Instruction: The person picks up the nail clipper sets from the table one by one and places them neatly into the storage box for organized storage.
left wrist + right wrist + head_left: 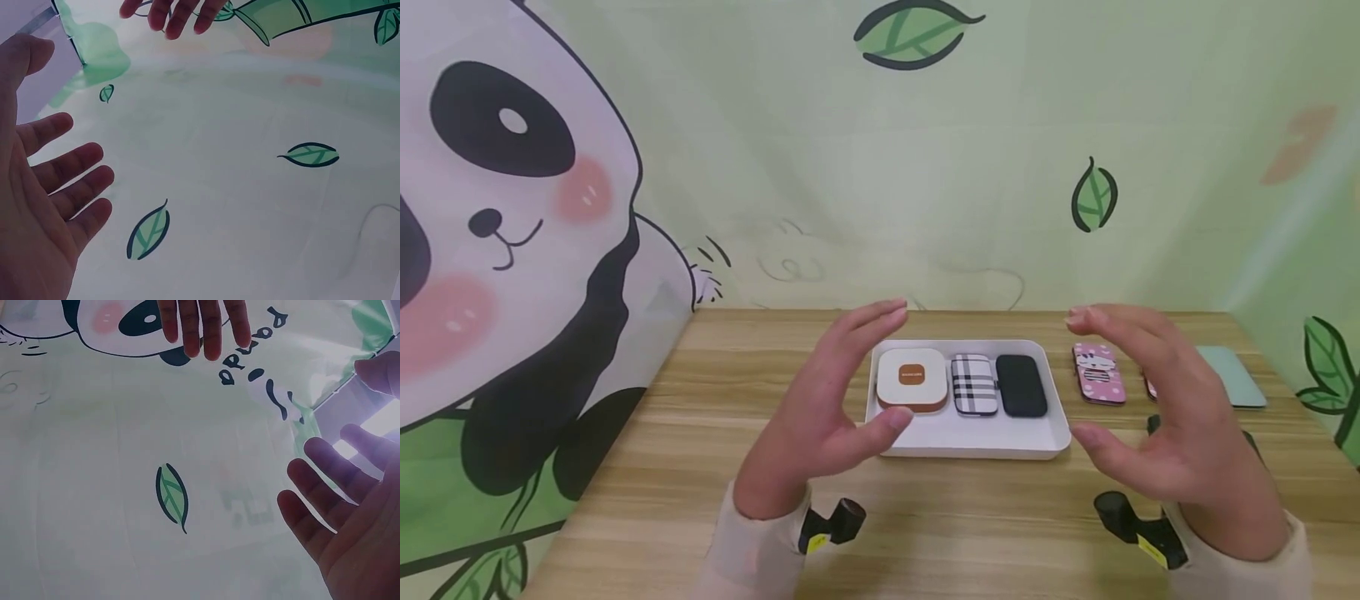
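Observation:
A shallow white tray [970, 438] stands on the table between my two hands. In it, from left to right, lie a rounded square white case [891, 392] with a brown label and brown base, a small plaid case [975, 392] and a small black case [1022, 386]. My left hand [820, 400] is raised at the tray's left end, thumb and fingers spread, overlapping its edge in the head view. On the other side my right hand [1180, 417] is held up likewise, holding nothing. The wrist views show both palms and loosely bent fingers with nothing in them.
Right of the tray lies a pink patterned flat case [1099, 373]. A mint-green flat case [1236, 377] and another pink piece are partly hidden behind my right hand. A printed fabric backdrop [970, 167] rises behind the wooden table [970, 525].

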The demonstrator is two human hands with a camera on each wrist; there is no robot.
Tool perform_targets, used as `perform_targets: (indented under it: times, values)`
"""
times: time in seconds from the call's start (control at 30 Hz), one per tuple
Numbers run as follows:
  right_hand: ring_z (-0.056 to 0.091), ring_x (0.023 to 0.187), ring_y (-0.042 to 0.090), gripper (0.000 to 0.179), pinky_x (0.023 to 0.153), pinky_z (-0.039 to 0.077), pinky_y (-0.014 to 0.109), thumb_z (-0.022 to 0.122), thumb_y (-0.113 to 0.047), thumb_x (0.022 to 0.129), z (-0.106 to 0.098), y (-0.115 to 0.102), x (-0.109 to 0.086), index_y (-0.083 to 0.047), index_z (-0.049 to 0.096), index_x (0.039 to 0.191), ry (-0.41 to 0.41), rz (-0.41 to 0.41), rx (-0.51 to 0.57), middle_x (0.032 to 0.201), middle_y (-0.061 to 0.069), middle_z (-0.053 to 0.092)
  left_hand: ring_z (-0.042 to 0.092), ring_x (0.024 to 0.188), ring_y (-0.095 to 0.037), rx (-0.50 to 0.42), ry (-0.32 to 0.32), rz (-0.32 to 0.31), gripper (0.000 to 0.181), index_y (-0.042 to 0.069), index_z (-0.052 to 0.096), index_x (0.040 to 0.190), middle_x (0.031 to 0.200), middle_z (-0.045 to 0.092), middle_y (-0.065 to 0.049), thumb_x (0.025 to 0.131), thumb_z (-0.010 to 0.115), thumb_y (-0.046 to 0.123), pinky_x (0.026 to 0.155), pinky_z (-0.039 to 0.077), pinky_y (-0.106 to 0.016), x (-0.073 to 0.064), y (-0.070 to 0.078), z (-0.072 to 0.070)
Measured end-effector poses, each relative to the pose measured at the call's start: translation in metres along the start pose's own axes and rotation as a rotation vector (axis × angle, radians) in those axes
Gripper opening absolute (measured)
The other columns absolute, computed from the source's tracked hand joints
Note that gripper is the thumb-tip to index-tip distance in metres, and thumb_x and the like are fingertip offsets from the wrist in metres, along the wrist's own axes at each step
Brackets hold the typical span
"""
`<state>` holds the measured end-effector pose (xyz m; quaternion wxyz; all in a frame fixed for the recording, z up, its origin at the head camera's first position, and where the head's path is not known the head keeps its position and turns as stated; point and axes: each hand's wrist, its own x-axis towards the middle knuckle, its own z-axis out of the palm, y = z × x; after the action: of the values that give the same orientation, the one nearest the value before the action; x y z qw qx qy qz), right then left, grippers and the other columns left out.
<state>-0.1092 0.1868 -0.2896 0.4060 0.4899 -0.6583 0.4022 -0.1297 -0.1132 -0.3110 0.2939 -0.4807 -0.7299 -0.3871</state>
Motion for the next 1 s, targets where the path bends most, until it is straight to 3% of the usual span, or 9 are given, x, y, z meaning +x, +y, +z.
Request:
perform_targets:
  times: [0.27,0.5,0.73,1.0]
  values:
    - [0.054,0.121,0.012,0.069,0.107,0.038,0.024,0.064,-0.046,0.093,0.001,-0.007,0.004,0.012,0.052,0.128,-0.028,0.036,-0.052,0.122,0.018,0.062,0.041,0.140,-0.028,0.049,-0.067,-0.104,0.070,0.003,0.038,0.151,0.150,0.044,-0.015,0.101,0.046,0.052,0.116,0.033,-0.044,-0.004,-0.010,0.004]
    - [0.056,0.119,0.015,0.068,0.106,0.039,0.025,0.066,-0.044,0.093,0.001,-0.004,0.003,0.013,0.053,0.127,-0.020,0.030,-0.048,0.118,0.022,0.062,0.038,0.143,-0.027,0.093,-0.112,-0.190,0.069,0.005,0.033,0.154,0.154,0.041,-0.013,0.095,0.058,0.031,0.118,0.031,-0.044,-0.007,-0.028,0.011]
    - [0.056,0.118,0.018,0.066,0.106,0.040,0.026,0.066,-0.042,0.092,0.001,-0.002,0.000,0.014,0.054,0.126,-0.014,0.023,-0.054,0.116,0.024,0.062,0.030,0.147,-0.020,0.115,-0.177,-0.362,0.075,0.015,0.024,0.159,0.161,0.032,-0.005,0.097,0.060,0.036,0.118,0.030,-0.047,-0.013,-0.041,0.018]
    - [0.057,0.116,0.021,0.066,0.107,0.040,0.027,0.067,-0.039,0.092,0.000,-0.003,0.000,0.015,0.053,0.126,-0.005,0.019,-0.040,0.115,0.026,0.062,0.026,0.149,-0.020,0.133,-0.231,-0.503,0.081,0.016,0.019,0.161,0.163,0.027,-0.003,0.096,0.062,0.038,0.119,0.029,-0.047,-0.019,-0.055,0.026]
